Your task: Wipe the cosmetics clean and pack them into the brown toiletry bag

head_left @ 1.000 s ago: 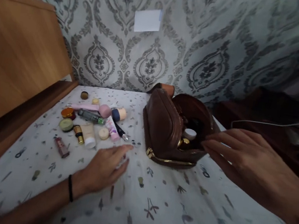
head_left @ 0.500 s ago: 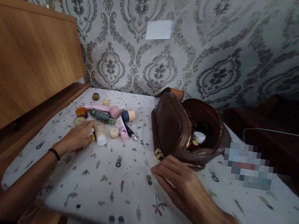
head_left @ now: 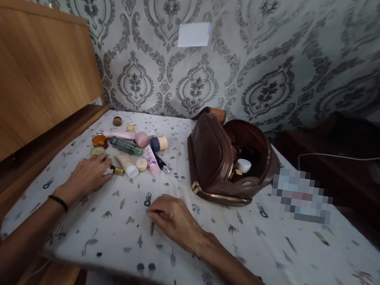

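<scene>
The left hand (head_left: pixel 88 176) reaches low beside a pale green jar (head_left: pixel 97 151) and a gold-capped bottle (head_left: pixel 119 170); whether it grips anything, I cannot tell. Next come a cream tube (head_left: pixel 126 165) and a pink-and-white tube (head_left: pixel 151 159), already out on the patterned cloth (head_left: pixel 122 258). The right hand (head_left: pixel 174 220) is narrow, fingers drawn together, its contents hidden. Farther right, the brown bag (head_left: pixel 208 150) stands unzipped, a white-lidded jar (head_left: pixel 243 165) inside.
</scene>
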Motion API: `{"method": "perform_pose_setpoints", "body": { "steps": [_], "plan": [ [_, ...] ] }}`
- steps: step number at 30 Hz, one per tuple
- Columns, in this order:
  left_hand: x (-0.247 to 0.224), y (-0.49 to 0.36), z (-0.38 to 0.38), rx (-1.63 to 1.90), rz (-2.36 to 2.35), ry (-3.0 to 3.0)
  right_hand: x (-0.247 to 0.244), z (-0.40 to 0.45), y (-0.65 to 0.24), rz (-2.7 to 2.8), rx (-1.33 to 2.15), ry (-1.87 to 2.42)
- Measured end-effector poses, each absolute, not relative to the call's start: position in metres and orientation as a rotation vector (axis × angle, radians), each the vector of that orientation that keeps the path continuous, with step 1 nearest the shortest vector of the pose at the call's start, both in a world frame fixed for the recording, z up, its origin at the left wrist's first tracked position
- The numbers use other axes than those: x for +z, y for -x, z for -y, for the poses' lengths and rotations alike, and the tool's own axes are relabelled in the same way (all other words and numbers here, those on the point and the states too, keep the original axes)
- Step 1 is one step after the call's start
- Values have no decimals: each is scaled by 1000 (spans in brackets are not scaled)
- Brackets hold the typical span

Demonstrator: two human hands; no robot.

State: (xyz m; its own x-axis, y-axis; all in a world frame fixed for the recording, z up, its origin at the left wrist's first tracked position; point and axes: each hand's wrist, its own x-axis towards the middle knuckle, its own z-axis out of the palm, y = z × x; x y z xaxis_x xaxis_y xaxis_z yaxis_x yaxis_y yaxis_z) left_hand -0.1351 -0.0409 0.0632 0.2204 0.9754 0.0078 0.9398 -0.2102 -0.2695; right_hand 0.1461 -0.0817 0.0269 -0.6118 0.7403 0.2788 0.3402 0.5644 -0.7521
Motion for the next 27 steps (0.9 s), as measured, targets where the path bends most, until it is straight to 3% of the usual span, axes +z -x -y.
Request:
{"method": "perform_pose_setpoints", "body": {
  "steps": [7, 11, 14, 16, 20, 27],
  "plan": [
    [66, 137, 54, 187, 1844, 2295, 2, 76, -143, 1716, 1359, 918],
    [67, 116, 61, -403, 1914, 2485, -1, 74, -137, 1404, 1642, 811],
    [62, 80, 57, -971, 1747, 2641, 2, 66, -130, 1112, 1876, 623],
    [57, 54, 52, -1158, 1619, 2690, 4, 60, -129, 945, 1970, 481],
    [48, 16, 39, -1239, 1491, 2708, 4, 52, -139, 776, 1978, 394],
    [28, 8, 25, -1474, 1601, 2748, 0, 42, -158, 905, 1769, 680]
  ]
}}
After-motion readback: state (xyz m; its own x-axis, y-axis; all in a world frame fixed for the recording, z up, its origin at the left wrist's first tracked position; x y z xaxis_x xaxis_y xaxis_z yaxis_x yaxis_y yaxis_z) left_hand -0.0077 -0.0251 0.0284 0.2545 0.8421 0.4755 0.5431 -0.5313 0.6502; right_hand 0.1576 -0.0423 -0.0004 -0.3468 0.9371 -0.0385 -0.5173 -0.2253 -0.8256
